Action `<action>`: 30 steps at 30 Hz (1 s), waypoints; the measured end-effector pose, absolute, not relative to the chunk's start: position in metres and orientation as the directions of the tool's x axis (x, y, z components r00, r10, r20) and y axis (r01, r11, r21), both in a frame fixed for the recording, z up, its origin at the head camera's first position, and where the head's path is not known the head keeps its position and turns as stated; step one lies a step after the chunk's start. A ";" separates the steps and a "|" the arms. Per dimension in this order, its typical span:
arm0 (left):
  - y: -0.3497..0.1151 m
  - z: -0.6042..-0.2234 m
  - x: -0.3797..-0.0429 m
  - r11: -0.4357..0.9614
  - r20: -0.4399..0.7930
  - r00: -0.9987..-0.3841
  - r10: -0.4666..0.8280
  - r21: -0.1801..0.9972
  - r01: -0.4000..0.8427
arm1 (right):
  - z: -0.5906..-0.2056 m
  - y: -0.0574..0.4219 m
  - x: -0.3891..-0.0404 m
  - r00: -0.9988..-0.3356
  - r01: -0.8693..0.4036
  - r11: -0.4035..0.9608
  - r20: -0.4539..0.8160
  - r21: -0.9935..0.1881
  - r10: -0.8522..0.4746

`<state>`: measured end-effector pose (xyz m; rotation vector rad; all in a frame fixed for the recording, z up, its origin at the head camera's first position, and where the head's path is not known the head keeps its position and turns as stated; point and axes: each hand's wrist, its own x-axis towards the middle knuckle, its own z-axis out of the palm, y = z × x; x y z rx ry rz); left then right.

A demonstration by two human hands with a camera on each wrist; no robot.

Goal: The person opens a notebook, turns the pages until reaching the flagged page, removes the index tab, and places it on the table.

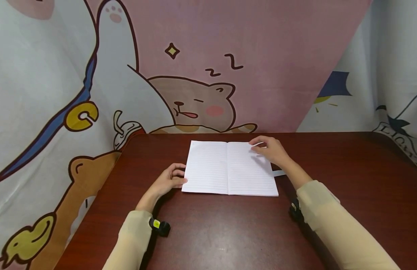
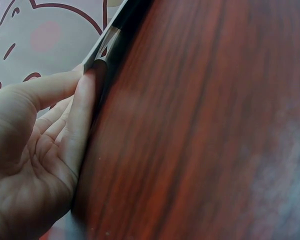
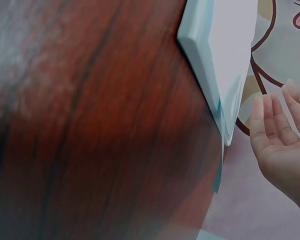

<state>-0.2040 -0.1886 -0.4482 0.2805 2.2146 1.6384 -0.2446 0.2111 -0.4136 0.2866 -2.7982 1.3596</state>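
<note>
An open notebook (image 1: 208, 168) with lined white pages lies on the dark wooden table, showing a blank spread. At its left edge my left hand (image 1: 168, 179) pinches the cover and pages between thumb and fingers; the left wrist view shows that hand (image 2: 40, 135) with the edge (image 2: 92, 55) caught at the fingertips. Over the upper right corner of the right page hovers my right hand (image 1: 270, 150), its fingers loosely bent. In the right wrist view, the right hand (image 3: 285, 135) holds nothing and appears apart from the page block (image 3: 200, 45).
A pale ribbon (image 1: 279, 173) sticks out from the notebook's right side onto the table (image 1: 221, 232). Behind the table hangs a cloth (image 1: 269, 67) printed with cartoon animals. Dark wrist cameras (image 1: 160, 227) sit by the sleeves.
</note>
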 end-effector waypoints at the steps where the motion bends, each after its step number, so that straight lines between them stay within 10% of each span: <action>1: -0.189 -0.448 -0.204 0.304 -0.175 -0.912 0.372 0.951 -0.058 | -0.414 0.211 -0.244 -0.983 -0.171 0.606 0.097 -0.777 -0.153; 30: -0.190 -0.450 -0.205 0.316 -0.175 -0.908 0.379 0.948 -0.051 | -0.429 0.227 -0.246 -0.993 -0.117 0.656 0.080 -0.746 -0.086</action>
